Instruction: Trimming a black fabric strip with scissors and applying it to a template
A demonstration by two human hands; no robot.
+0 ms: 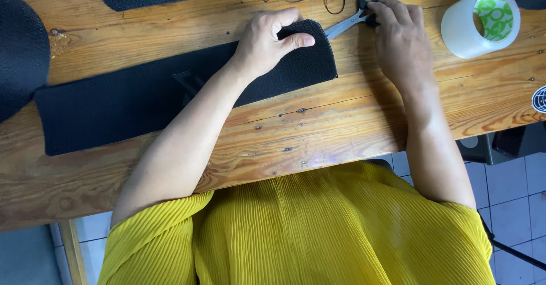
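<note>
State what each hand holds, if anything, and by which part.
The right hand has the scissors by the black handles. The left hand only presses flat on the rounded end of the black strip; no grip.

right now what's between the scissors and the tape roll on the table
In the head view, the right hand lies between the scissors and the clear tape roll, its fingers on the scissors' handles; past it, bare wooden table.

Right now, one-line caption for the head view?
Left hand presses black fabric on wooden table; right hand grips scissors beside tape roll.
</note>
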